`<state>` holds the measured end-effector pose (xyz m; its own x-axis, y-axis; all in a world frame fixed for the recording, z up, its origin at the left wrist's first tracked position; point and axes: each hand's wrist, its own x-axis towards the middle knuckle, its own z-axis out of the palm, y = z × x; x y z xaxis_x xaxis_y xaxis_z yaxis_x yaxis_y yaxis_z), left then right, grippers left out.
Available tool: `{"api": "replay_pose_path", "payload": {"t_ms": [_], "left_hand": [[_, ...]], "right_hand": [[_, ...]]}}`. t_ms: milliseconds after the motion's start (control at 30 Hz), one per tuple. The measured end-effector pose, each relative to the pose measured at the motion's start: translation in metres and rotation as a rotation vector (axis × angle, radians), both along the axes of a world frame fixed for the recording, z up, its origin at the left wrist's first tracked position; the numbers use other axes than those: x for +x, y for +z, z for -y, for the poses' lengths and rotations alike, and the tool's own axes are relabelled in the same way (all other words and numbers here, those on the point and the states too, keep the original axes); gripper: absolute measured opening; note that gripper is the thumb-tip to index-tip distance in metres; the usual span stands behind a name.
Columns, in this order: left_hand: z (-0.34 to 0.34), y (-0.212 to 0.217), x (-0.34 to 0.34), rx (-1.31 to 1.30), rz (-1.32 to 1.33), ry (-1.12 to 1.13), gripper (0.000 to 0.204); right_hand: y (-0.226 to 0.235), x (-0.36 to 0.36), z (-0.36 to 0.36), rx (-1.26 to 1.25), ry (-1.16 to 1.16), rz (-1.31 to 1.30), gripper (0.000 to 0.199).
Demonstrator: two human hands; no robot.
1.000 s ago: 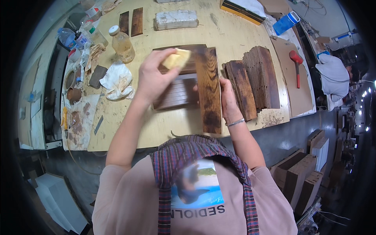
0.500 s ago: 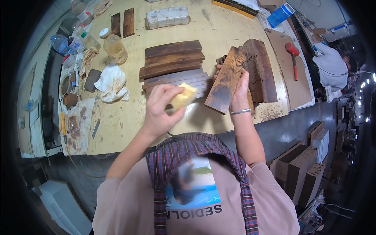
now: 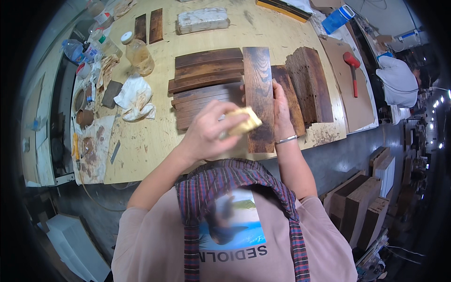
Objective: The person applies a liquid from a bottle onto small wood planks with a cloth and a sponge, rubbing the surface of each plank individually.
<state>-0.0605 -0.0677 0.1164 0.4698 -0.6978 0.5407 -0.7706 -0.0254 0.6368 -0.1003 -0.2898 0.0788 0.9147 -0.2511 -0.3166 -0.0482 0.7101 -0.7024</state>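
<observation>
My left hand (image 3: 210, 130) pinches a small yellow pad (image 3: 243, 122); whether it is sponge or folded sandpaper I cannot tell. It is close to the left edge of a brown wooden plank (image 3: 259, 96) with dark grain. My right hand (image 3: 282, 110) grips that plank from its right side, fingers behind it, broad face turned up. Left of it lie a stack of dark brown planks (image 3: 206, 63) and greyer planks (image 3: 206, 103), partly behind my left hand. To the right, another brown plank (image 3: 289, 98) leans beside a tight row of dark planks (image 3: 315, 87).
A lidded jar of amber liquid (image 3: 139, 58), a stained white cloth (image 3: 136, 98) and a dark block (image 3: 111, 94) stand on the left of the table (image 3: 141, 160). Farther off are a wrapped block (image 3: 203, 21) and two narrow planks (image 3: 156, 26). A red mallet (image 3: 352, 70) lies at right.
The plank in my right hand has moved left and turned from slanted to nearly straight up and down. My left hand has brought the yellow pad rightward, toward it.
</observation>
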Motion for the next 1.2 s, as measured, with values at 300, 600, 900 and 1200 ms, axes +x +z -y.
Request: {"api": "replay_pose_path", "payload": {"t_ms": [300,600,900,1200], "left_hand": [[-0.049,-0.034,0.019,-0.026,-0.393,0.338,0.047],[-0.077,-0.051,0.014,-0.112,-0.634,0.417,0.046],[-0.095,-0.062,0.011,-0.246,-0.770,0.497,0.045],[-0.098,-0.049,0.016,-0.293,-0.733,0.552,0.045]], "right_hand": [[0.018,-0.020,0.036,-1.964,-0.104,-0.678,0.047],[-0.034,-0.006,-0.052,-1.990,0.353,0.156,0.034],[-0.071,-0.026,-0.061,-2.088,-0.026,0.413,0.028],[-0.058,-0.042,-0.049,-2.024,0.311,0.276,0.021]]}}
